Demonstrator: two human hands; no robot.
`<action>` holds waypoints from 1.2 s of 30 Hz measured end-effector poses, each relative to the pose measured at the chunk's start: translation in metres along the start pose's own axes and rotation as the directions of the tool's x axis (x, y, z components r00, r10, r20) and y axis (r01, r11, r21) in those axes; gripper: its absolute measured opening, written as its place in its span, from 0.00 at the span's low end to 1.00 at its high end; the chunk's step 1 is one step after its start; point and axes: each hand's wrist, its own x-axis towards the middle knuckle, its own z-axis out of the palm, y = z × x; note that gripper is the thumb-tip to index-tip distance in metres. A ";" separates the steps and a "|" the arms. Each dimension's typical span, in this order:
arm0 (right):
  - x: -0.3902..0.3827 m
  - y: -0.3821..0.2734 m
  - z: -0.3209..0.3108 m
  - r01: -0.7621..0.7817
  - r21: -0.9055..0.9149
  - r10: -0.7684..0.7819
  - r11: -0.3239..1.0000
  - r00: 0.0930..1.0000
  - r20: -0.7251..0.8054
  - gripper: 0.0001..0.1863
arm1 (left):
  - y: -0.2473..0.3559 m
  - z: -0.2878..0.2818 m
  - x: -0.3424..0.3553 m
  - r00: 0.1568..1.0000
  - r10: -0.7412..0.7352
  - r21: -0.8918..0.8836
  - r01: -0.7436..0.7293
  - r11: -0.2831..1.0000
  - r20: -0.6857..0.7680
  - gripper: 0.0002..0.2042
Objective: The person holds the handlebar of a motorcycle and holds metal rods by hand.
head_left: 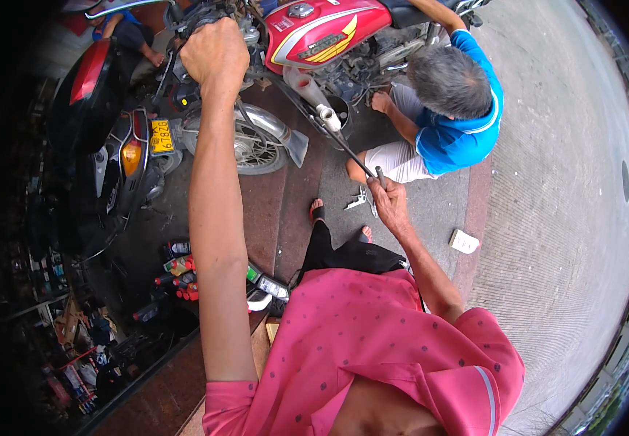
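Note:
My left arm stretches up and away, and my left hand [216,54] is closed on the handlebar of a red motorcycle [321,33]; the hand hides most of the grip. Lower and to the right, my right hand [389,200] is wrapped around the near end of a long dark rod [351,151]. A short end of metal sticks up above its fingers. The rod slants up and left to a white tubular piece [329,118] near the motorcycle's lower frame. Whether the two are joined I cannot tell. Close behind that piece stands a dark bucket [340,109].
A co-worker in a blue shirt [467,138] crouches beside the engine, right of the rod. Another motorcycle with a black top box [89,94] stands at left. Metal tools [358,198], a white container [464,241] and several bottles [183,272] lie on the ground.

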 end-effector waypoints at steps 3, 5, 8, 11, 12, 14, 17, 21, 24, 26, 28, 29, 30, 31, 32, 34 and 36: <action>0.000 0.005 0.007 -0.010 0.006 0.010 1.000 1.000 -0.007 0.19 | 0.001 0.000 -0.001 0.999 0.009 0.022 -0.008 1.000 -0.048 0.08; -0.001 0.003 0.010 -0.040 0.006 0.040 0.999 0.999 -0.003 0.20 | -0.001 0.003 -0.002 0.998 0.013 0.018 -0.012 1.000 -0.059 0.08; 0.009 0.002 0.013 -0.051 -0.006 0.051 0.999 0.998 0.020 0.20 | -0.004 0.003 0.000 0.998 0.015 0.019 -0.014 1.000 -0.053 0.08; 0.028 0.013 0.021 -0.061 -0.112 0.064 0.992 0.998 0.022 0.21 | -0.001 0.004 0.003 0.997 0.026 -0.004 -0.027 1.000 -0.070 0.08; 0.033 0.014 0.024 -0.054 -0.151 0.059 0.987 0.998 0.030 0.21 | -0.001 0.003 0.003 0.998 0.030 -0.007 -0.031 1.000 -0.061 0.08; 0.038 0.018 0.027 -0.052 -0.201 0.056 0.978 0.998 0.013 0.21 | 0.001 0.002 0.003 0.998 0.035 -0.014 -0.036 0.999 -0.056 0.08; 0.040 0.016 0.028 -0.086 -0.286 0.100 0.954 0.994 0.033 0.22 | -0.001 0.003 0.001 0.997 0.040 -0.024 -0.042 0.999 -0.071 0.08; 0.026 0.009 0.016 -0.087 -0.060 0.090 0.994 0.994 0.054 0.19 | -0.002 0.002 0.001 0.998 -0.006 -0.077 0.001 0.997 -0.064 0.08; 0.010 -0.037 0.006 -0.127 0.312 0.110 0.942 0.991 0.071 0.17 | -0.006 0.003 0.003 1.000 -0.011 -0.117 0.013 0.993 0.020 0.09; 0.002 -0.061 0.002 -0.063 0.391 0.041 0.918 0.997 0.065 0.17 | -0.006 0.000 0.006 0.997 0.009 -0.138 0.002 0.990 0.078 0.10; -0.003 -0.080 0.000 0.076 0.437 -0.108 0.896 0.993 0.048 0.17 | -0.005 -0.009 0.010 0.965 -0.005 -0.135 0.042 0.990 0.263 0.12; -0.007 -0.093 0.000 0.100 0.442 -0.127 0.891 0.991 0.031 0.16 | -0.005 -0.006 0.014 0.941 -0.024 -0.117 0.067 0.991 0.336 0.17; -0.010 -0.097 -0.001 0.103 0.442 -0.128 0.891 0.991 0.027 0.16 | -0.007 -0.004 0.015 0.942 -0.022 -0.119 0.065 0.991 0.334 0.17; -0.012 -0.099 -0.001 0.135 0.437 -0.160 0.889 0.987 0.020 0.15 | -0.008 -0.001 0.015 0.953 -0.063 -0.109 0.099 0.989 0.295 0.19; -0.015 -0.102 -0.002 0.167 0.432 -0.191 0.886 0.981 0.014 0.14 | -0.009 0.002 0.015 0.961 -0.105 -0.100 0.135 0.986 0.256 0.21; -0.022 -0.103 -0.004 0.163 0.455 -0.179 0.875 0.984 -0.008 0.15 | -0.006 0.000 0.016 0.955 -0.101 -0.087 0.130 0.988 0.279 0.22; -0.030 -0.096 -0.008 0.101 0.548 -0.115 0.830 0.993 -0.008 0.13 | -0.005 -0.001 0.015 0.970 -0.085 -0.094 0.109 0.990 0.226 0.17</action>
